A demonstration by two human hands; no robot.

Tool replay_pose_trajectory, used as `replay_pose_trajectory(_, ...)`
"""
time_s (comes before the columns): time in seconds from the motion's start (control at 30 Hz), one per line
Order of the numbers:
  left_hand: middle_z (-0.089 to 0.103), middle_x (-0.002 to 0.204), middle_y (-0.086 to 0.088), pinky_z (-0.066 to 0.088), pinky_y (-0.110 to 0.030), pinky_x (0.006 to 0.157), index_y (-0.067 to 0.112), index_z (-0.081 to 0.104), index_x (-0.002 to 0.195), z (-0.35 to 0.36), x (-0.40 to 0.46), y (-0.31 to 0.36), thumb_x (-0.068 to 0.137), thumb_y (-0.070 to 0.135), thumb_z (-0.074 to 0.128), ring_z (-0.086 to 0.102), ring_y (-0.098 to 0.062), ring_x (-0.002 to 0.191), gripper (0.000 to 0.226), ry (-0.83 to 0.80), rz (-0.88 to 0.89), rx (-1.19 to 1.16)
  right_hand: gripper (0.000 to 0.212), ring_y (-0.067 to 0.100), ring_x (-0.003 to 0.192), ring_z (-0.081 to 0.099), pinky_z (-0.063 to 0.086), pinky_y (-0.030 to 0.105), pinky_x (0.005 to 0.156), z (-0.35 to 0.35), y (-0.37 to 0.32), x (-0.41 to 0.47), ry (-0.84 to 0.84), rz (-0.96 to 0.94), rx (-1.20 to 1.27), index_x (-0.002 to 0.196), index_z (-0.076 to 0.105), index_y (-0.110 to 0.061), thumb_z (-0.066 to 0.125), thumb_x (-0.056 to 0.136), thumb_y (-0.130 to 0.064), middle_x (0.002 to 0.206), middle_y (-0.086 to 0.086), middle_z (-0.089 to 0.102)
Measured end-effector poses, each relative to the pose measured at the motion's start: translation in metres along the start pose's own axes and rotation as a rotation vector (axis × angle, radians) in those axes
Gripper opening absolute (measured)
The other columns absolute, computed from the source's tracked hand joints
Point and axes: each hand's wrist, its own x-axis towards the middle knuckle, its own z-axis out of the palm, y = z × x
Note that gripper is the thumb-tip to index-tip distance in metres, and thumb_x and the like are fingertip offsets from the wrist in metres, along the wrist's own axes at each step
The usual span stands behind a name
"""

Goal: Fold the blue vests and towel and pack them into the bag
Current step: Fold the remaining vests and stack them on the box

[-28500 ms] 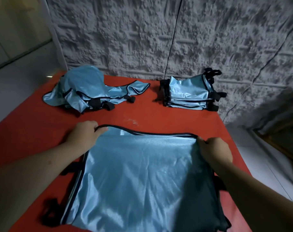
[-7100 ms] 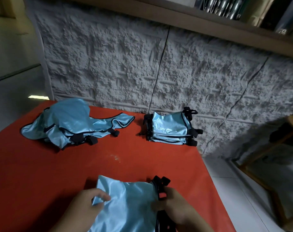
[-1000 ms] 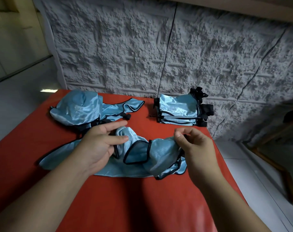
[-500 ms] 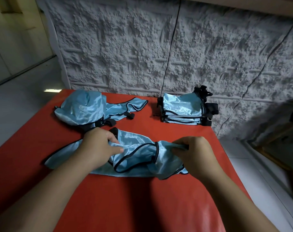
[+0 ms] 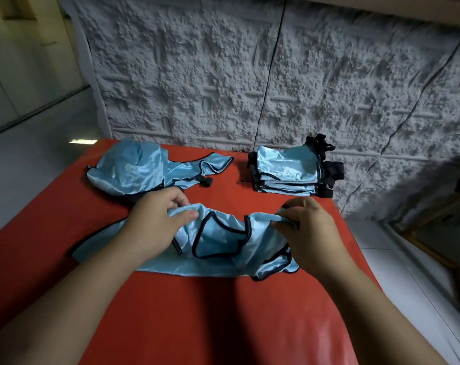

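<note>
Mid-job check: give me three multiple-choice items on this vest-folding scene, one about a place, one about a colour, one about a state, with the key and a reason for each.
1. Where is the folded stack?
A. far right of the table, near the wall
B. on the floor
C. under the hands

2. What colour is the table cover?
A. green
B. red
C. white

3. How is the vest in front of the person?
A. neatly folded
B. hanging from a hook
C. crumpled, gripped at both ends

Key: 1 A, the stack sits by the textured wall. 2 B, the bare surface is red. 3 C, the left hand and right hand each pinch its rumpled fabric.
</note>
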Motion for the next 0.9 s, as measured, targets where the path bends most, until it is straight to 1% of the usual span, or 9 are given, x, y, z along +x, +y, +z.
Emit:
replay_pose_trajectory(0.07, 0.069, 0.07, 0.0, 0.045, -0.026, 0.062, 0.019, 0.064, 0.076, -0.004, -0.002, 0.003, 0.08, 0.019, 0.084, 0.059, -0.01, 0.059, 0.02, -0.007, -0.012, -0.014, 0.006, 0.016, 0.09, 0.057, 0.037, 0.024, 0.078, -0.005, -0.006, 0.002, 0.039, -0.049, -0.021, 0.09, 0.079, -0.011, 0.074, 0.089, -0.015, 0.108, 0.002, 0.061)
replay_pose_trajectory(0.17, 0.072, 0.08, 0.006, 0.051, -0.022, 0.077, 0.028, 0.069, 0.087, -0.017, -0.008, 0.009, 0.073, 0.012, 0.089, 0.067, -0.008, 0.078, 0.028, -0.039, -0.006, 0.014, 0.033, 0.014, 0.062, 0.046, 0.032, 0.033, 0.06, -0.019, -0.022, 0.002, 0.002, -0.066, -0.046, 0.067, 0.055, -0.014, 0.064, 0.097, -0.023, 0.072, -0.003, 0.053)
replay_pose_trajectory(0.27, 0.073, 0.103, 0.009, 0.045, -0.02, 0.086, 0.027, 0.074, 0.107, -0.034, -0.013, 0.022, 0.075, 0.008, 0.086, 0.065, -0.006, 0.095, 0.039, -0.032, 0.034, 0.189, 0.038, 0.013, 0.053, 0.04, 0.028, 0.025, 0.05, -0.04, -0.04, -0.004, -0.012, -0.053, -0.047, 0.067, 0.045, -0.01, 0.057, 0.101, -0.025, 0.055, -0.001, 0.045)
replay_pose_trajectory(0.4, 0.07, 0.078, 0.005, 0.037, -0.015, 0.06, 0.026, 0.074, 0.085, -0.063, -0.017, 0.048, 0.08, 0.014, 0.085, 0.061, -0.007, 0.07, 0.017, 0.021, 0.001, 0.336, 0.028, 0.023, 0.056, 0.056, 0.042, 0.035, 0.055, -0.071, -0.057, -0.007, -0.008, -0.059, 0.025, 0.076, 0.057, -0.007, 0.057, 0.101, -0.019, 0.059, 0.006, 0.059)
replay_pose_trajectory(0.47, 0.064, 0.065, 0.004, 0.033, -0.017, 0.051, 0.023, 0.07, 0.076, -0.085, -0.019, 0.07, 0.08, 0.022, 0.085, 0.056, -0.005, 0.06, 0.016, 0.034, -0.01, 0.361, 0.019, 0.018, 0.057, 0.058, 0.045, 0.035, 0.054, -0.095, -0.071, -0.003, 0.001, -0.081, 0.036, 0.082, 0.061, -0.015, 0.058, 0.1, -0.016, 0.061, 0.001, 0.061)
replay_pose_trajectory(0.57, 0.066, 0.064, 0.002, 0.045, -0.03, 0.057, 0.019, 0.074, 0.072, -0.126, -0.019, 0.119, 0.076, 0.026, 0.088, 0.061, -0.013, 0.063, 0.016, 0.11, 0.062, 0.352, 0.016, 0.006, 0.059, 0.054, 0.035, 0.023, 0.05, -0.145, -0.103, 0.004, 0.031, -0.13, 0.033, 0.086, 0.062, -0.023, 0.06, 0.098, -0.013, 0.066, -0.009, 0.059)
replay_pose_trajectory(0.67, 0.072, 0.072, 0.0, 0.053, -0.037, 0.068, 0.019, 0.079, 0.08, -0.165, -0.021, 0.174, 0.074, 0.028, 0.089, 0.067, -0.018, 0.071, 0.015, 0.168, 0.176, 0.325, 0.014, 0.015, 0.054, 0.058, 0.043, 0.028, 0.048, -0.202, -0.14, 0.004, 0.11, -0.156, 0.077, 0.083, 0.067, -0.02, 0.065, 0.096, -0.016, 0.065, -0.001, 0.063)
replay_pose_trajectory(0.8, 0.058, 0.05, 0.008, 0.036, -0.026, 0.049, 0.027, 0.066, 0.06, -0.217, -0.037, 0.249, 0.073, 0.035, 0.089, 0.052, -0.003, 0.05, 0.027, 0.197, 0.299, 0.377, 0.016, 0.016, 0.046, 0.053, 0.043, 0.032, 0.045, -0.273, -0.183, -0.003, 0.235, -0.168, 0.158, 0.084, 0.072, -0.012, 0.065, 0.097, -0.016, 0.062, 0.008, 0.065)
replay_pose_trajectory(0.9, 0.06, 0.053, 0.012, 0.034, -0.014, 0.048, 0.019, 0.073, 0.07, -0.257, -0.055, 0.296, 0.075, 0.031, 0.088, 0.057, -0.001, 0.055, 0.02, 0.245, 0.357, 0.416, 0.018, 0.018, 0.048, 0.055, 0.048, 0.037, 0.048, -0.322, -0.202, -0.008, 0.291, -0.175, 0.199, 0.084, 0.073, -0.008, 0.062, 0.097, -0.006, 0.061, 0.009, 0.065)
